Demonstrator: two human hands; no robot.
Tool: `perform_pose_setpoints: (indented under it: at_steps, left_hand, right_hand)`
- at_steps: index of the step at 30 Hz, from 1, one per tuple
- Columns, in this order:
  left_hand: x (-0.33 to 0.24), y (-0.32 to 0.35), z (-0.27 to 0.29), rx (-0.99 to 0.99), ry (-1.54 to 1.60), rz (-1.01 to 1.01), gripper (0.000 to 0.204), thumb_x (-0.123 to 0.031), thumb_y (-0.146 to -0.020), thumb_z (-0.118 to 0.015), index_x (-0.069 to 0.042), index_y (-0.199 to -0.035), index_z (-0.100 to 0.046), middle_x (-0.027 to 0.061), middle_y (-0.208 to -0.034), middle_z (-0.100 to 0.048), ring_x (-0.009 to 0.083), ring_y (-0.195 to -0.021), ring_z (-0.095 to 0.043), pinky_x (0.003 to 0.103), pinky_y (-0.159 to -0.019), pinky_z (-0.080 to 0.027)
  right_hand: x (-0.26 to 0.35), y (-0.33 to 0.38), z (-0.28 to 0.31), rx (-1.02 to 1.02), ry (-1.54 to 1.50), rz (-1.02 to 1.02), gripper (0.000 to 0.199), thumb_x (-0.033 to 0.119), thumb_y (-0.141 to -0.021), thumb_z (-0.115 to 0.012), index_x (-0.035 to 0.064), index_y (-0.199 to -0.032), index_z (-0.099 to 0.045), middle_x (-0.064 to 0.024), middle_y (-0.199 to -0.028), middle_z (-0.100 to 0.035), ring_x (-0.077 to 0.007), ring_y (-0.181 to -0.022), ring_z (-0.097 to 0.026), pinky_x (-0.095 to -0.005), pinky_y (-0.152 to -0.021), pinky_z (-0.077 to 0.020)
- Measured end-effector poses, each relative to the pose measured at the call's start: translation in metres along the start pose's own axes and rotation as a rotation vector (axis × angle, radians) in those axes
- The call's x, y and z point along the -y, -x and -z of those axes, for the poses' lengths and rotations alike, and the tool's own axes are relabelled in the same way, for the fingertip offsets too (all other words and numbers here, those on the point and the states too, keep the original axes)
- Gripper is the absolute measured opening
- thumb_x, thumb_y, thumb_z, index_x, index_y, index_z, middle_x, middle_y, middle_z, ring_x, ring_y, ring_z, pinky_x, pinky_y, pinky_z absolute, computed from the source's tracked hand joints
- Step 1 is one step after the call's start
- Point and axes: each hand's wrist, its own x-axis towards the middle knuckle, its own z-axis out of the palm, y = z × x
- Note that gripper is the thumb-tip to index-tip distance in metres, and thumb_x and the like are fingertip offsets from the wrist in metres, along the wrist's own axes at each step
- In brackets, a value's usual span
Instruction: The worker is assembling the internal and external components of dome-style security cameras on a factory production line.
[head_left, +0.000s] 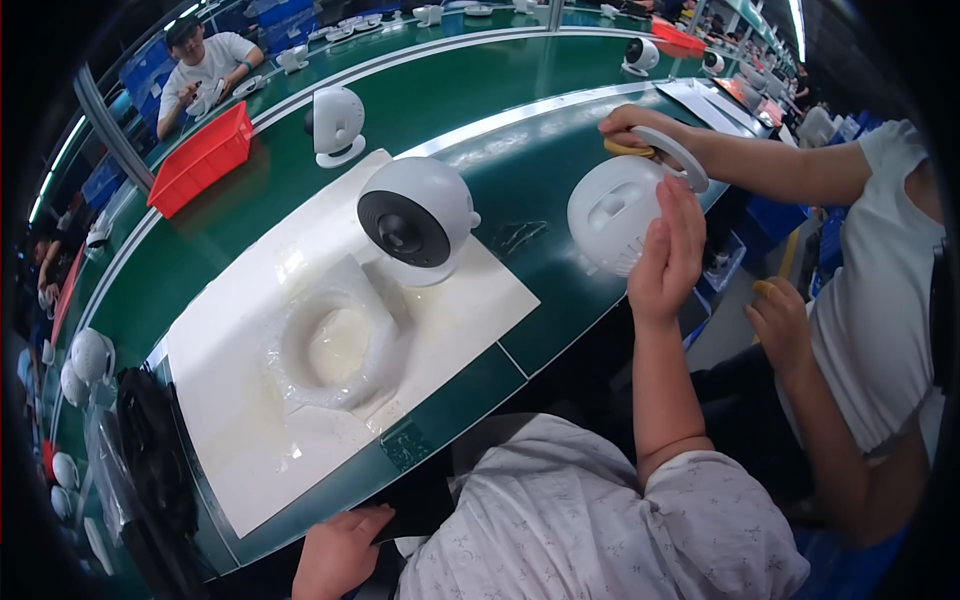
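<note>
My right hand [668,250] is raised with its fingers stretched out, touching the side of a white round camera [597,208] with a ring-shaped base [675,150]. A co-worker's hand [650,130] with yellow finger covers is on that camera too. My left hand [342,552] is low by the table's near edge, fingers loosely extended, holding nothing that I can see. Between them, a second white ball-shaped camera [440,195] with a black front stands on a white board [240,410]. In front of it on the board is a ring-shaped holder [375,350] wrapped in clear plastic.
The green bench [570,300] curves away. Another white camera [340,120] stands behind the board, near a red bin [205,160]. A black bag [150,440] lies at the left. The co-worker's other hand [782,320] is at the right; a person [210,70] sits across.
</note>
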Motion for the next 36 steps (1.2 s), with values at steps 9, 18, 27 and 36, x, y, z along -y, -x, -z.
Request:
perform_pose_setpoints:
  at_steps: [9, 18, 27, 36]
  left_hand:
    - [0.003, 0.001, 0.000, 0.008, 0.000, 0.002, 0.040, 0.001, -0.056, -0.052, -0.009, -0.094, -0.060, 0.0066, -0.094, -0.061, 0.0254, -0.083, -0.057, 0.033, -0.071, -0.047]
    - [0.003, -0.001, -0.001, 0.025, -0.036, 0.005, 0.038, 0.001, -0.057, -0.052, -0.009, -0.093, -0.061, 0.0066, -0.094, -0.061, 0.0245, -0.085, -0.057, 0.032, -0.073, -0.047]
    - [-0.001, -0.002, 0.001, 0.009, -0.030, -0.005, 0.038, 0.001, -0.058, -0.051, -0.009, -0.093, -0.061, 0.0065, -0.094, -0.061, 0.0247, -0.084, -0.058, 0.032, -0.072, -0.047]
    - [0.002, -0.003, 0.003, 0.039, -0.022, 0.009, 0.040, 0.000, -0.057, -0.049, -0.009, -0.095, -0.060, 0.0063, -0.096, -0.060, 0.0252, -0.084, -0.057, 0.032, -0.072, -0.047]
  right_hand:
    - [-0.008, 0.001, -0.001, -0.041, 0.080, -0.006, 0.029, 0.013, -0.084, -0.041, -0.0016, -0.104, -0.055, -0.0149, -0.110, -0.052, -0.0303, -0.107, -0.045, -0.0399, -0.094, -0.0300]
    - [0.007, -0.003, -0.043, 0.284, -0.126, -0.047, 0.031, 0.012, -0.081, -0.046, -0.0001, -0.110, -0.049, -0.0126, -0.114, -0.049, -0.0304, -0.103, -0.048, -0.0350, -0.090, -0.0372]
    - [0.056, -0.036, -0.162, 0.951, -0.544, -0.212, 0.035, 0.004, -0.074, -0.049, 0.0165, -0.107, -0.053, -0.0034, -0.118, -0.047, -0.0206, -0.107, -0.045, -0.0327, -0.094, -0.0366]
    - [0.066, -0.061, -0.156, 1.119, -0.377, -0.004, 0.033, 0.012, -0.074, -0.052, 0.0158, -0.106, -0.053, -0.0025, -0.115, -0.049, -0.0196, -0.104, -0.048, -0.0310, -0.092, -0.0382]
